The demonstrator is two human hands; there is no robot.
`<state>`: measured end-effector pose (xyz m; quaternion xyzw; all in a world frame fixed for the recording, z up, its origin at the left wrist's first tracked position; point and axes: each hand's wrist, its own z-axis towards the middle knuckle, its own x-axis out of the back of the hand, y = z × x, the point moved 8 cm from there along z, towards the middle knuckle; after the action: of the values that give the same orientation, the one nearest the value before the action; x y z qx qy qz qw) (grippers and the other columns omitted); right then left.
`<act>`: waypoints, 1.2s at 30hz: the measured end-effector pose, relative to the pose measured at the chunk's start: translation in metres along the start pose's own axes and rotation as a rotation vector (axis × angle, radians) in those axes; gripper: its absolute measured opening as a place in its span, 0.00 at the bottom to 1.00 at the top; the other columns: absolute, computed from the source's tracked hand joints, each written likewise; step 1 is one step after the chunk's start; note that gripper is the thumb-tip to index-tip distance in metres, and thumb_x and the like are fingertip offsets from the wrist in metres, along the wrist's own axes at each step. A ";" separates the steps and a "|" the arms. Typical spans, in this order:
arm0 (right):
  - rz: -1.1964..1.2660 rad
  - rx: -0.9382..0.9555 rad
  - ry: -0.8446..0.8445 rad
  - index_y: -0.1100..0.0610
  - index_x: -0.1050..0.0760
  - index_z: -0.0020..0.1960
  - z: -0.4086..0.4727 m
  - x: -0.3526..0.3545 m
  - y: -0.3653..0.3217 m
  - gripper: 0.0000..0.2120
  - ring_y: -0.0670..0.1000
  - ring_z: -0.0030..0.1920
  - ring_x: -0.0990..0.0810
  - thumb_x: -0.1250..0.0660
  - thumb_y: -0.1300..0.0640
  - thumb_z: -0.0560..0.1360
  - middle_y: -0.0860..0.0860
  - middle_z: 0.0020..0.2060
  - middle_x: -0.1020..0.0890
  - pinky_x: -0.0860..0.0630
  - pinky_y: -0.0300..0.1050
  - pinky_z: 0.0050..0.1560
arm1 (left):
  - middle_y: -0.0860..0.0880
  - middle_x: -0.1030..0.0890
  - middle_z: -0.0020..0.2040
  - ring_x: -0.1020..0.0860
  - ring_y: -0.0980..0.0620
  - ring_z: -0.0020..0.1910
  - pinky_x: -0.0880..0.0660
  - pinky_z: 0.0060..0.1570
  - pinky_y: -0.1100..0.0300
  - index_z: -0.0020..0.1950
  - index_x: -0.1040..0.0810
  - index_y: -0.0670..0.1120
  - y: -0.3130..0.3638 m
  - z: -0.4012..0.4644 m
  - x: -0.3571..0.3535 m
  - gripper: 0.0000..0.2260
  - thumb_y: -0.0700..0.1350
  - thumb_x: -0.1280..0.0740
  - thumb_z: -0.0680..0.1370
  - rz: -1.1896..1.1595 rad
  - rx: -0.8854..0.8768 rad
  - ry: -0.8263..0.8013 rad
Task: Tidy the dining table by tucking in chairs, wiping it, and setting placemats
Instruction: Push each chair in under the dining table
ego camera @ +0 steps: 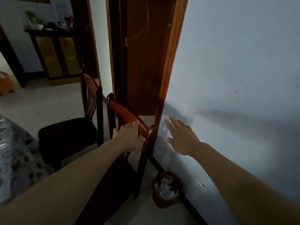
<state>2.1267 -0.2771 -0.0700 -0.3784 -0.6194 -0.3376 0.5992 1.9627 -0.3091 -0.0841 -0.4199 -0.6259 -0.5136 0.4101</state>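
Dim room, one head view. Left hand (128,137) grips the top rail of the near chair (129,117), fingers curled over the rail's far edge, thumb side low toward the right post. This near chair stands close to the wall (235,62), its back facing the person, right post just beside the door frame (168,62). Its seat is dark and mostly hidden under the left forearm.

Right hand (181,137) holds nothing, fingers straight and slightly spread, palm turned toward the wall. Cannot tell if the fingertips touch the wall; a blurred shadow of the hand lies on the paint just beyond them.

A second chair (90,95) stands left of the first, dark seat pointing toward the table, back toward the doorway. The two chairs are near each other, apart at the backs.

Table (14,153) shows only at the left edge, covered with a shiny patterned cloth. Neither chair is tucked under it; the second chair's seat is near the table edge.

On the floor by the wall, right of the near chair's leg, sits a small brown bin (167,190) with crumpled white paper inside.

Brown wooden door (142,62) behind the chairs. Far left, a dark cabinet (55,51) with yellowish panels and blurred items on top.
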 end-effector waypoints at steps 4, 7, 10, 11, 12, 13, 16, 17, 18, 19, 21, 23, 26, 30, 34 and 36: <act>0.004 0.080 -0.040 0.51 0.57 0.77 0.064 -0.009 0.004 0.32 0.55 0.76 0.53 0.42 0.55 0.80 0.52 0.77 0.53 0.49 0.56 0.74 | 0.44 0.35 0.71 0.35 0.42 0.70 0.42 0.67 0.40 0.76 0.51 0.48 -0.025 0.052 -0.005 0.34 0.58 0.38 0.76 -0.036 0.091 -0.026; 0.028 0.143 -0.087 0.50 0.56 0.77 0.110 -0.018 0.004 0.33 0.55 0.76 0.52 0.41 0.57 0.79 0.51 0.77 0.53 0.49 0.56 0.74 | 0.44 0.35 0.72 0.35 0.43 0.70 0.41 0.67 0.40 0.75 0.50 0.49 -0.038 0.082 -0.012 0.34 0.59 0.38 0.76 -0.051 0.155 -0.049; 0.022 0.224 -0.114 0.49 0.57 0.77 0.154 -0.028 -0.002 0.37 0.56 0.75 0.50 0.40 0.64 0.77 0.51 0.77 0.53 0.45 0.57 0.72 | 0.44 0.34 0.71 0.34 0.42 0.69 0.40 0.67 0.41 0.75 0.48 0.48 -0.049 0.110 -0.023 0.33 0.59 0.39 0.75 -0.065 0.231 -0.056; 0.016 0.261 -0.121 0.49 0.57 0.77 0.170 -0.032 -0.004 0.38 0.57 0.75 0.49 0.41 0.67 0.75 0.51 0.77 0.53 0.43 0.57 0.72 | 0.44 0.33 0.71 0.34 0.42 0.69 0.40 0.67 0.41 0.74 0.47 0.48 -0.051 0.119 -0.027 0.33 0.60 0.39 0.76 -0.073 0.257 -0.055; 0.005 0.303 -0.127 0.50 0.57 0.77 0.185 -0.037 -0.007 0.39 0.57 0.75 0.48 0.42 0.69 0.74 0.51 0.77 0.53 0.42 0.58 0.72 | 0.44 0.33 0.70 0.34 0.42 0.68 0.39 0.67 0.41 0.74 0.46 0.48 -0.053 0.128 -0.032 0.32 0.60 0.40 0.76 -0.083 0.290 -0.058; 0.000 0.344 -0.138 0.49 0.57 0.77 0.198 -0.042 -0.008 0.40 0.56 0.75 0.48 0.43 0.71 0.73 0.50 0.77 0.53 0.41 0.58 0.71 | 0.44 0.32 0.70 0.33 0.42 0.68 0.39 0.67 0.41 0.73 0.44 0.48 -0.053 0.136 -0.036 0.30 0.59 0.40 0.76 -0.097 0.321 -0.062; 0.002 0.498 -0.210 0.46 0.58 0.77 0.235 -0.059 -0.018 0.43 0.55 0.76 0.50 0.45 0.75 0.72 0.47 0.77 0.56 0.44 0.57 0.73 | 0.43 0.30 0.68 0.32 0.42 0.67 0.38 0.66 0.43 0.71 0.40 0.46 -0.051 0.160 -0.051 0.26 0.57 0.42 0.77 -0.118 0.432 -0.058; 0.004 0.553 -0.236 0.45 0.58 0.77 0.244 -0.066 -0.021 0.44 0.55 0.76 0.52 0.46 0.76 0.72 0.46 0.77 0.57 0.45 0.56 0.73 | 0.43 0.29 0.67 0.31 0.42 0.66 0.38 0.66 0.44 0.71 0.40 0.45 -0.050 0.168 -0.056 0.26 0.57 0.42 0.78 -0.120 0.470 -0.058; 0.001 0.606 -0.266 0.44 0.58 0.77 0.252 -0.072 -0.023 0.45 0.55 0.76 0.53 0.46 0.77 0.71 0.45 0.77 0.58 0.46 0.55 0.73 | 0.43 0.28 0.66 0.31 0.43 0.66 0.38 0.65 0.45 0.70 0.40 0.44 -0.047 0.175 -0.060 0.26 0.57 0.41 0.78 -0.127 0.512 -0.057; -0.010 0.662 -0.296 0.44 0.59 0.77 0.259 -0.080 -0.025 0.45 0.55 0.76 0.54 0.46 0.77 0.71 0.45 0.77 0.58 0.47 0.55 0.74 | 0.44 0.27 0.65 0.29 0.43 0.65 0.37 0.64 0.47 0.70 0.41 0.43 -0.046 0.181 -0.065 0.27 0.57 0.40 0.77 -0.138 0.566 -0.053; -0.036 0.747 -0.326 0.44 0.60 0.76 0.270 -0.091 -0.028 0.46 0.55 0.76 0.56 0.45 0.77 0.71 0.45 0.77 0.58 0.48 0.55 0.74 | 0.44 0.24 0.62 0.26 0.44 0.62 0.33 0.61 0.49 0.70 0.43 0.42 -0.045 0.189 -0.072 0.31 0.58 0.37 0.76 -0.161 0.679 -0.043; -0.036 0.805 -0.336 0.43 0.62 0.76 0.278 -0.099 -0.029 0.46 0.54 0.76 0.56 0.45 0.76 0.71 0.46 0.77 0.57 0.49 0.54 0.74 | 0.44 0.23 0.60 0.24 0.44 0.59 0.29 0.56 0.51 0.70 0.43 0.41 -0.048 0.193 -0.078 0.33 0.56 0.33 0.73 -0.216 0.795 -0.036; -0.022 0.858 -0.336 0.43 0.64 0.76 0.286 -0.102 -0.031 0.46 0.54 0.76 0.56 0.44 0.76 0.72 0.48 0.77 0.56 0.51 0.54 0.74 | 0.43 0.23 0.58 0.23 0.42 0.58 0.26 0.50 0.52 0.64 0.38 0.41 -0.052 0.195 -0.079 0.27 0.48 0.29 0.71 -0.317 0.889 0.030; -0.016 0.917 -0.310 0.45 0.63 0.76 0.290 -0.098 -0.042 0.45 0.54 0.77 0.56 0.44 0.75 0.73 0.50 0.77 0.54 0.50 0.53 0.74 | 0.42 0.23 0.57 0.24 0.41 0.58 0.26 0.50 0.53 0.61 0.36 0.41 -0.054 0.191 -0.074 0.24 0.44 0.29 0.70 -0.368 0.928 0.067; -0.001 1.024 -0.264 0.47 0.60 0.77 0.291 -0.088 -0.075 0.37 0.55 0.76 0.51 0.47 0.70 0.77 0.54 0.77 0.50 0.46 0.52 0.73 | 0.43 0.22 0.54 0.23 0.41 0.55 0.28 0.46 0.54 0.59 0.35 0.43 -0.073 0.166 -0.061 0.21 0.43 0.31 0.70 -0.358 0.947 0.092; 0.019 1.081 -0.215 0.48 0.58 0.77 0.287 -0.083 -0.104 0.33 0.56 0.75 0.48 0.47 0.66 0.79 0.57 0.76 0.47 0.44 0.51 0.71 | 0.43 0.22 0.53 0.22 0.42 0.52 0.27 0.45 0.55 0.58 0.34 0.43 -0.090 0.146 -0.048 0.19 0.44 0.32 0.70 -0.363 0.969 0.098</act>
<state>1.8954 -0.0828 -0.1643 -0.0550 -0.7590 0.0744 0.6445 1.8807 -0.1809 -0.1759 -0.0422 -0.8346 -0.2468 0.4906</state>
